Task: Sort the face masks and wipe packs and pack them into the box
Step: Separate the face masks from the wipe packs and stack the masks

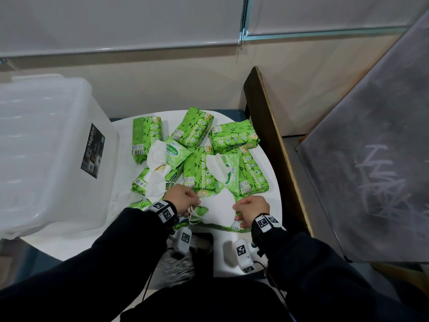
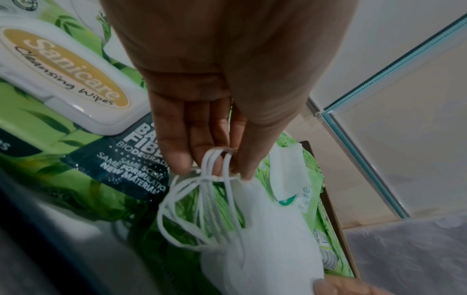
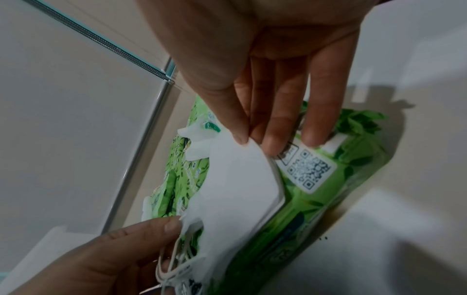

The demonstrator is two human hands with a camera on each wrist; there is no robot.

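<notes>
A white folded face mask [image 1: 219, 209] [image 2: 265, 239] [image 3: 237, 191] is stretched between both hands above the front of the pile. My left hand [image 1: 183, 201] [image 2: 217, 163] pinches its left corner together with the ear loops [image 2: 202, 199]. My right hand [image 1: 251, 211] [image 3: 255, 139] pinches its right corner between thumb and fingers. Under it lie several green wipe packs [image 1: 197, 169] [image 3: 328, 179] scattered over the white round table [image 1: 269, 163]. Two more white masks [image 1: 156, 173] [image 1: 218, 167] lie on the packs. The clear plastic box [image 1: 46, 147] stands at the left.
A dark wooden board [image 1: 267, 135] leans up at the table's right edge, with a grey sheet [image 1: 371, 159] beyond it. A pale wall runs behind the table. My shoes show on the floor below the table's front edge.
</notes>
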